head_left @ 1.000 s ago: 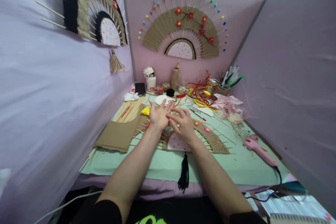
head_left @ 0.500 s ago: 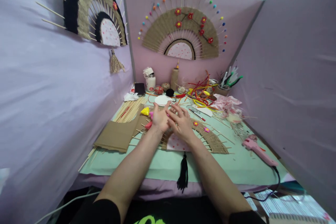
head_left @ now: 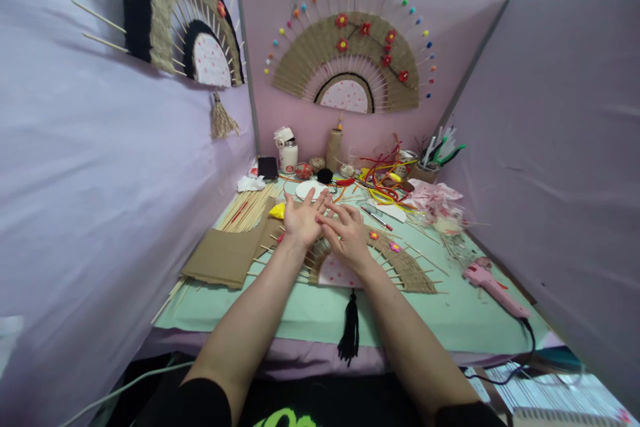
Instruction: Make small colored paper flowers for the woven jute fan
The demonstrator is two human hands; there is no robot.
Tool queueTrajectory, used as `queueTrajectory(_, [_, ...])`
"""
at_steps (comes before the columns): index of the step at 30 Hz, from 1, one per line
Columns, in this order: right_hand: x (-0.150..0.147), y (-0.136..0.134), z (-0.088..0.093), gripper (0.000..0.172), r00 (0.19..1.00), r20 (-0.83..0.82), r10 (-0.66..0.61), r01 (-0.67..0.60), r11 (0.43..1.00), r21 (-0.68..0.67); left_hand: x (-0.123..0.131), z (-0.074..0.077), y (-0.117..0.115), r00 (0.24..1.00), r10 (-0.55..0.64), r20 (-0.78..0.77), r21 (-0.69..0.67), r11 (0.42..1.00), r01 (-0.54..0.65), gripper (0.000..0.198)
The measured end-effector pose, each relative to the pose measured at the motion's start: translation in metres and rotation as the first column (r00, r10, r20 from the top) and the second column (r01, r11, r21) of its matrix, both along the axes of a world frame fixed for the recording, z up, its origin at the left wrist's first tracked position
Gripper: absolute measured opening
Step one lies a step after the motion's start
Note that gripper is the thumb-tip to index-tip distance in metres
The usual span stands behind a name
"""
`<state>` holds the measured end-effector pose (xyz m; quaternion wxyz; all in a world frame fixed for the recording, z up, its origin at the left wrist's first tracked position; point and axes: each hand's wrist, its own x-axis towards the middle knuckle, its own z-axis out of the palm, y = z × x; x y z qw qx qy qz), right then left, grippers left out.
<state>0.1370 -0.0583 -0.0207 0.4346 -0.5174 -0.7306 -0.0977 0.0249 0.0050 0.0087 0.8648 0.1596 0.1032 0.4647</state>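
Note:
Above the fan (head_left: 417,271) on the table, my left hand (head_left: 303,221) is held palm up, fingers spread. My right hand (head_left: 349,235) reaches across with bent fingers, their tips at the left palm's edge. Something small and reddish shows at those fingertips, too small to name. The fan is woven of brown cord over thin sticks, with small clay-like flowers (head_left: 395,247), a dotted half-round centre (head_left: 336,272) and a black tassel (head_left: 352,328) hanging over the table edge. My hands and forearms hide its middle. A yellow packet (head_left: 277,211) lies just left of my left hand.
Cardboard (head_left: 215,259) and a bundle of thin sticks (head_left: 245,210) lie at left. A pink glue gun (head_left: 495,288) with a cord rests at right. Behind are a white bottle (head_left: 287,152), coloured pipe cleaners (head_left: 383,177) and a pen (head_left: 376,218). A finished fan (head_left: 345,60) hangs on the back panel.
My left hand has turned flatter and spread its fingers, shifting slightly left. The right fingertips stay at the left palm, a little more bent. The view has shifted slightly.

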Motion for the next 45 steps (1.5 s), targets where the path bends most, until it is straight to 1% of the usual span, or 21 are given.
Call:
queueTrajectory(1, [0.000, 0.000, 0.000, 0.028, 0.999, -0.003, -0.036, 0.036, 0.999, -0.007, 0.000, 0.000, 0.000, 1.000, -0.002, 0.011, -0.007, 1.000, 0.002, 0.075])
queueTrajectory(3, [0.000, 0.000, 0.001, 0.032, 0.998, 0.010, -0.069, 0.069, 0.997, -0.030, 0.001, 0.001, -0.001, 0.998, -0.057, 0.006, -0.025, 0.998, 0.057, 0.075])
queueTrajectory(5, [-0.001, -0.001, 0.002, 0.034, 0.999, 0.039, -0.027, 0.028, 0.999, -0.043, 0.002, 0.002, -0.002, 0.994, -0.113, -0.008, -0.044, 0.993, 0.113, 0.075])
queueTrajectory(7, [-0.001, -0.002, 0.004, 0.031, 0.999, 0.045, 0.007, -0.006, 0.999, -0.033, 0.002, 0.001, -0.001, 0.995, -0.098, 0.004, -0.051, 0.994, 0.098, 0.076])
queueTrajectory(10, [-0.001, -0.002, 0.004, 0.030, 0.999, 0.004, -0.046, 0.046, 0.999, -0.014, 0.001, 0.000, 0.000, 0.999, -0.024, 0.047, -0.033, 0.999, 0.025, 0.074])
queueTrajectory(12, [-0.001, -0.002, 0.003, 0.032, 0.998, -0.007, -0.070, 0.070, 0.997, -0.025, 0.002, -0.002, 0.000, 0.998, -0.046, 0.040, -0.024, 0.999, 0.047, 0.072])
queueTrajectory(15, [-0.002, -0.001, 0.001, 0.033, 1.000, 0.023, -0.005, 0.006, 0.999, -0.043, 0.005, -0.003, 0.000, 0.994, -0.105, -0.004, -0.038, 0.994, 0.105, 0.074])
queueTrajectory(17, [-0.001, -0.001, 0.001, 0.030, 0.999, 0.026, 0.021, -0.020, 0.999, -0.031, 0.006, -0.003, 0.000, 0.997, -0.073, -0.004, -0.064, 0.995, 0.072, 0.075])
queueTrajectory(19, [0.000, 0.000, 0.001, 0.029, 1.000, 0.006, -0.020, 0.020, 1.000, -0.023, 0.005, -0.002, 0.001, 0.999, -0.029, 0.016, -0.084, 0.996, 0.030, 0.076])
queueTrajectory(20, [0.001, 0.000, 0.001, 0.030, 0.999, -0.002, -0.052, 0.052, 0.998, -0.030, 0.005, -0.002, 0.001, 0.999, -0.030, 0.020, -0.086, 0.996, 0.031, 0.076])
queueTrajectory(22, [0.001, 0.000, 0.000, 0.032, 0.996, -0.002, -0.084, 0.084, 0.995, -0.054, 0.005, -0.001, 0.000, 0.997, -0.074, 0.003, -0.083, 0.994, 0.074, 0.078])
queueTrajectory(24, [0.000, 0.001, -0.001, 0.033, 0.999, 0.003, -0.046, 0.046, 0.997, -0.058, 0.007, -0.001, 0.000, 0.993, -0.113, -0.027, -0.085, 0.990, 0.111, 0.079])
queueTrajectory(25, [0.000, 0.001, -0.002, 0.033, 1.000, -0.003, -0.015, 0.015, 0.999, -0.051, 0.008, -0.001, -0.001, 0.993, -0.108, -0.038, -0.092, 0.990, 0.104, 0.079])
queueTrajectory(28, [0.002, 0.002, -0.002, 0.033, 0.996, -0.074, 0.041, -0.045, 0.998, -0.052, 0.009, -0.002, 0.000, 0.999, -0.034, -0.037, -0.114, 0.993, 0.030, 0.076])
queueTrajectory(31, [0.007, 0.003, -0.001, 0.034, 0.983, -0.177, 0.052, -0.069, 0.993, -0.093, 0.010, -0.002, 0.000, 0.999, 0.002, -0.038, -0.146, 0.989, -0.007, 0.070])
queueTrajectory(35, [0.015, 0.005, 0.000, 0.031, 0.962, -0.270, 0.034, -0.063, 0.993, -0.099, 0.012, -0.002, -0.002, 0.999, 0.004, -0.046, -0.153, 0.988, -0.011, 0.069])
queueTrajectory(40, [0.017, 0.005, 0.001, 0.020, 0.954, -0.297, 0.036, -0.064, 0.994, -0.085, 0.011, 0.000, -0.004, 0.998, -0.040, -0.037, -0.130, 0.991, 0.035, 0.072])
queueTrajectory(45, [0.012, 0.004, 0.002, 0.016, 0.962, -0.265, 0.068, -0.098, 0.990, -0.102, 0.010, 0.004, -0.008, 0.997, -0.062, -0.056, -0.115, 0.992, 0.055, 0.076])
